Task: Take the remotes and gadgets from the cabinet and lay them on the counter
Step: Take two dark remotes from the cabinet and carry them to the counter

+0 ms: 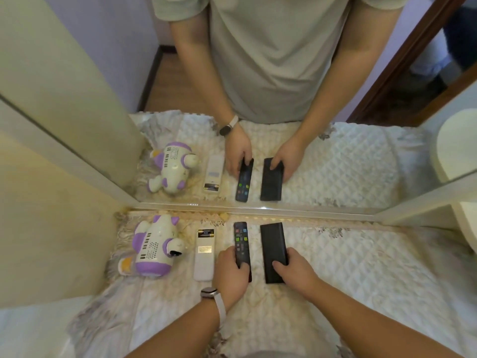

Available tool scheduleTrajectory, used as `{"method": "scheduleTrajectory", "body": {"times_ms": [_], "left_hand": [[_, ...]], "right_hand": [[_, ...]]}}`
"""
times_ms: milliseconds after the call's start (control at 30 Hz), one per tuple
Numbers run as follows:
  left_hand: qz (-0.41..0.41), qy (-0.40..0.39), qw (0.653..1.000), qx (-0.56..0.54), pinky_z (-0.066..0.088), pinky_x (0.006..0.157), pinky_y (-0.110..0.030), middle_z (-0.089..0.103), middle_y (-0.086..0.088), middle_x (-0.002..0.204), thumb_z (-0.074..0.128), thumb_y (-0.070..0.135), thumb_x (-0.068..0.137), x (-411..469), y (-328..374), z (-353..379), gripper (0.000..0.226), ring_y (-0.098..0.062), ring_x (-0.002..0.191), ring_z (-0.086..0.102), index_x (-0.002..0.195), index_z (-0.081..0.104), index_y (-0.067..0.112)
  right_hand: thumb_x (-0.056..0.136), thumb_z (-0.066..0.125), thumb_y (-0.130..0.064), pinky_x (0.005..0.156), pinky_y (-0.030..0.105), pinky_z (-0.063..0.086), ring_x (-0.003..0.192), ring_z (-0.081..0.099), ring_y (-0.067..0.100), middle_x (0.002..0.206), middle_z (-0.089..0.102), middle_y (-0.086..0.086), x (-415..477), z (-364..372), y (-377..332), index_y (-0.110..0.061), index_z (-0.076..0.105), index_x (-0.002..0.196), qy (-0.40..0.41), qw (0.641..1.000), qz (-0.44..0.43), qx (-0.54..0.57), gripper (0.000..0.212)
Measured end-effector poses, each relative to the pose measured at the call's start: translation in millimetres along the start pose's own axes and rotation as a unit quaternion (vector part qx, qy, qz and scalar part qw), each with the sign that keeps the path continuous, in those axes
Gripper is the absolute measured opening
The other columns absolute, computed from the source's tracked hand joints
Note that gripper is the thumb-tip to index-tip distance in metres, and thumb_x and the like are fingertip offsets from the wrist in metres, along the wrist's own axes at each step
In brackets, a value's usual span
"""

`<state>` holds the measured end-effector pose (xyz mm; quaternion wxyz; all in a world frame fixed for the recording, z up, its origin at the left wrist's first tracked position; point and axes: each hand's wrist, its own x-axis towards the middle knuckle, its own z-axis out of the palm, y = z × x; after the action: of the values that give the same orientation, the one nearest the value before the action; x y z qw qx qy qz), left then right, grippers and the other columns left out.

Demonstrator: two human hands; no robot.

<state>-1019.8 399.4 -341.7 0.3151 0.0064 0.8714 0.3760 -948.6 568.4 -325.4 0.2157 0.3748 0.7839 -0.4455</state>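
Observation:
On the quilted counter cloth (361,267) lie several gadgets in a row before a mirror. My left hand (231,272) grips the near end of a black remote with coloured buttons (240,237). My right hand (296,271) holds the near end of a plain black slab-shaped gadget (273,245), thumb on its right edge. Left of them lies a white remote (204,254) face down with its battery showing. A white and purple toy gadget (154,248) lies at the far left.
A mirror (335,164) stands along the back of the counter and repeats the whole scene. A cream wall panel (51,228) closes the left side. A round white object (464,228) sits at the right edge.

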Motion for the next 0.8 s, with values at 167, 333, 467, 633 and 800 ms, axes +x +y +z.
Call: {"method": "scheduleTrajectory", "body": {"times_ms": [167,333,467,633,800], "left_hand": [[0.019,0.011,1.000,0.022,0.051,0.085,-0.032,0.057,0.007,0.112,0.056,0.022,0.088,-36.5,28.4,-13.7,0.029,-0.015,0.100,0.059,0.116,0.055,0.028],[0.035,0.060,0.994,0.080,0.035,0.082,-0.019,0.054,0.007,0.118,0.053,0.020,0.094,-77.4,42.1,-11.3,0.034,-0.011,0.108,0.052,0.128,0.053,0.020],[0.070,0.104,0.981,0.148,0.039,0.093,-0.023,0.056,0.004,0.130,0.054,0.024,0.093,-111.5,48.0,-8.2,0.036,-0.016,0.120,0.053,0.130,0.054,0.020],[0.076,0.171,0.958,0.218,0.031,0.109,-0.029,0.049,0.000,0.145,0.039,0.047,0.089,-154.5,49.9,-10.5,0.054,-0.018,0.134,0.044,0.134,0.056,0.022],[0.073,0.265,0.927,0.255,0.035,0.106,-0.038,0.052,-0.001,0.141,0.032,0.050,0.085,-208.4,44.5,-23.6,0.060,-0.024,0.129,0.049,0.131,0.058,0.021]], "right_hand": [[0.094,0.053,-0.034,0.066,0.025,0.049,0.078,0.060,0.007,0.092,0.062,-0.007,-12.9,-16.7,13.8,-0.017,0.048,0.124,-0.013,0.998,-0.035,-0.059,0.035],[0.096,0.049,-0.037,0.080,0.027,0.047,0.101,0.061,0.014,0.118,0.061,-0.001,-30.2,-38.7,26.8,-0.018,0.042,0.140,-0.030,0.991,-0.093,-0.092,0.048],[0.097,0.045,-0.040,0.099,0.030,0.042,0.127,0.048,0.016,0.142,0.048,-0.002,-46.9,-61.3,30.1,-0.022,0.039,0.144,-0.020,0.963,-0.205,-0.175,0.051],[0.097,0.042,-0.045,0.105,0.032,0.038,0.132,0.039,0.016,0.145,0.044,-0.006,-63.0,-83.2,14.5,-0.026,0.040,0.145,-0.003,0.899,-0.352,-0.261,0.051],[0.097,0.041,-0.045,0.100,0.034,0.041,0.126,0.043,0.018,0.138,0.049,-0.007,-88.5,-76.3,-16.4,-0.026,0.045,0.141,0.003,0.832,-0.476,-0.286,0.048]]}}
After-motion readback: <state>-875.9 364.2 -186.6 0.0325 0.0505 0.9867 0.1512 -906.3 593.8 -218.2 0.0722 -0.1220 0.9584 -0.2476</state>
